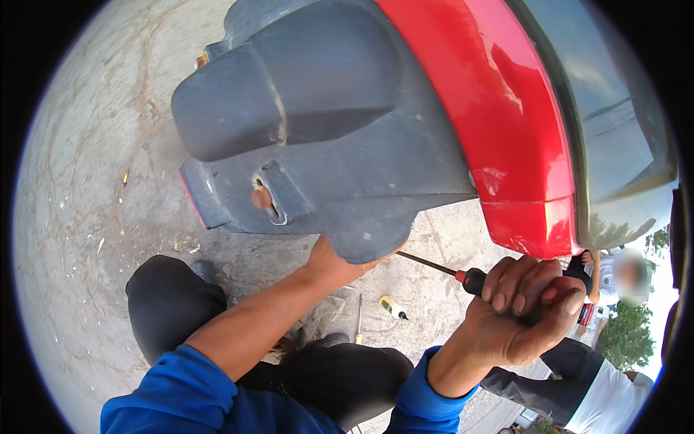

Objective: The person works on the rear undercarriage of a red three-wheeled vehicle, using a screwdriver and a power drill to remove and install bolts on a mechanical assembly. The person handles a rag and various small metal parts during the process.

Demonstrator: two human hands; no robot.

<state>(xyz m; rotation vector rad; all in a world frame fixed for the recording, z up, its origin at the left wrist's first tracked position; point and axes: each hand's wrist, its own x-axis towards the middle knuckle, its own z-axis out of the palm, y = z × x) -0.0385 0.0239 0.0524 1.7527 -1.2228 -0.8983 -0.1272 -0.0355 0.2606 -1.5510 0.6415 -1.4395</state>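
My right hand point(531, 311) is closed round the black and red handle of a screwdriver point(434, 265). Its long thin shaft points left, toward the lower edge of a dark grey plastic bumper point(347, 170), and its tip is hidden there. Behind that same lower edge reaches my left hand point(338, 262), so its fingers are out of sight. A slot in the bumper holds a rusty bolt head point(261, 198). Above and to the right, the bumper adjoins a red body panel point(499, 108) of a vehicle.
On the concrete ground point(108, 173) lie a small bottle with a black nozzle point(392, 307) and a thin tool with a yellow handle point(359, 322). A person in a white shirt point(607, 398) is at lower right; another person point(611, 278) stands farther back. My knees point(177, 307) are below the bumper.
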